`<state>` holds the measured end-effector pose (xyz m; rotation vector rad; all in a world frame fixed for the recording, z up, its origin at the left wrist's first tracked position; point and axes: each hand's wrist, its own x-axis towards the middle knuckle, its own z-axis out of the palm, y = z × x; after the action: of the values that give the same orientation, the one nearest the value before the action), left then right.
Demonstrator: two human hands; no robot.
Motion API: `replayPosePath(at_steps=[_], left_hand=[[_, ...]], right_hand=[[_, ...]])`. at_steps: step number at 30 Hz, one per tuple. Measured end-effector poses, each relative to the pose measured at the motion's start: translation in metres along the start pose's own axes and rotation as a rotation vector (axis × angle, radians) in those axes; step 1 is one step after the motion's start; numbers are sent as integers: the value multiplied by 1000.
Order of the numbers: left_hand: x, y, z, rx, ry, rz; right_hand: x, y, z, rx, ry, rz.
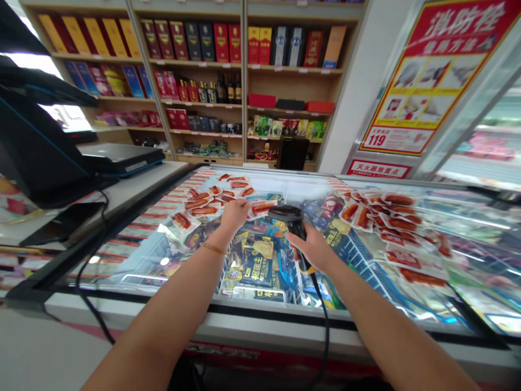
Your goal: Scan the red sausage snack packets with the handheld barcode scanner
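My left hand pinches the left end of a clear-wrapped sausage above the freezer's glass top. In my right hand is a black barcode scanner, its fingers wrapped round the handle. The scanner's head is close to the right end of the sausage pack. From the handle a black cable runs down over the freezer's front edge. Loose sausage packs lie on the glass to the left of my left hand. A larger pile of sausage packs lies to the right of the scanner.
Under the glass, the chest freezer holds bagged frozen goods. A scale and a dark terminal stand on the left counter. Shelves with boxes and bottles line the back, and a red-yellow poster hangs right.
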<state>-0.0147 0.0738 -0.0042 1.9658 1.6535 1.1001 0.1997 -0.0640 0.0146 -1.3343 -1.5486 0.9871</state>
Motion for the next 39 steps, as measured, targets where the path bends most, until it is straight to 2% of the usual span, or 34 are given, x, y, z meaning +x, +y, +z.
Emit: replayPosePath(at_steps=[3, 10, 19, 28, 39], left_hand=[[1, -5, -1, -13, 68, 37], [2, -6, -1, -39, 93, 51], [-2, -1, -6, 20, 124, 100], [2, -6, -2, -5, 104, 48], [2, -8, -3, 1, 115, 61]], right_hand=[[-6, -7, 7, -83, -60, -15], [-16, -17, 18, -227, -82, -4], [-14, -16, 15, -227, -79, -4], [-14, -16, 14, -182, -80, -8], [-14, -14, 11, -173, -81, -42]])
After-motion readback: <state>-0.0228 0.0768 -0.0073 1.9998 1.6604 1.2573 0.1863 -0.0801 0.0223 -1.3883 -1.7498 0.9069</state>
